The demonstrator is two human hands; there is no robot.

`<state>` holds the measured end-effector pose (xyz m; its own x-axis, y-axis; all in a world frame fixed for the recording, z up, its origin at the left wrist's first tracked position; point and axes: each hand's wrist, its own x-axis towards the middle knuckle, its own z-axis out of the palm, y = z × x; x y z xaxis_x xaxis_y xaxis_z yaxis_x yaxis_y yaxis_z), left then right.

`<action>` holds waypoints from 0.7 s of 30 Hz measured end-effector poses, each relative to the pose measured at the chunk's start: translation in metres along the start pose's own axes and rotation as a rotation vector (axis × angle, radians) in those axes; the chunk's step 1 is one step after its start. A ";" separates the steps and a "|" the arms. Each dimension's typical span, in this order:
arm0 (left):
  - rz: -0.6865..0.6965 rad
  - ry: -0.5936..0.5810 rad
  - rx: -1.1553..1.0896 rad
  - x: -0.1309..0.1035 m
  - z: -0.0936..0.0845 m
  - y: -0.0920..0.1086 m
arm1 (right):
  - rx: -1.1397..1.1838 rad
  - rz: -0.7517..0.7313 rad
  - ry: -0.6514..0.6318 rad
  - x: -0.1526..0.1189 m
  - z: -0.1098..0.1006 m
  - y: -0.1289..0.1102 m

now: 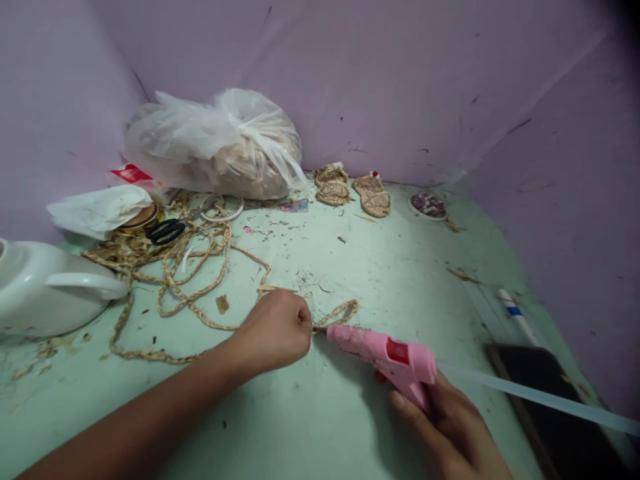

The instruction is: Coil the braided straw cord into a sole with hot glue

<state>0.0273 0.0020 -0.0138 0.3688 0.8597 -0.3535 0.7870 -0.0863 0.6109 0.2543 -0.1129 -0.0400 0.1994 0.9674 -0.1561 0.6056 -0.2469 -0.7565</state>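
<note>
A pink hot glue gun [373,347] is gripped in my right hand [450,427], with a long clear glue stick [545,393] trailing out of its back. The nozzle meets a braided straw cord [343,313] just beside my left hand [280,327]. My left fist is closed around that cord, and a small loop of it sticks out past the fingers. The rest of the braid [195,303] lies in loose coils to the left. My left fingertips are hidden behind the back of the hand.
A white pitcher [55,287] stands at the left, near black-handled scissors [167,231]. At the back are a tied plastic bag [215,147], two small woven slippers [333,185] and a round dish [429,207]. A dark flat object [545,400] and a white tube [517,317] lie right.
</note>
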 end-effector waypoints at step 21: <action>0.005 0.013 -0.022 0.001 0.001 -0.002 | -0.056 -0.057 0.005 -0.002 0.000 0.007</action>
<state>0.0270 0.0025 -0.0160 0.3658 0.8657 -0.3417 0.7741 -0.0792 0.6281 0.2577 -0.1164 -0.0449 0.1667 0.9798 -0.1107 0.6579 -0.1941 -0.7277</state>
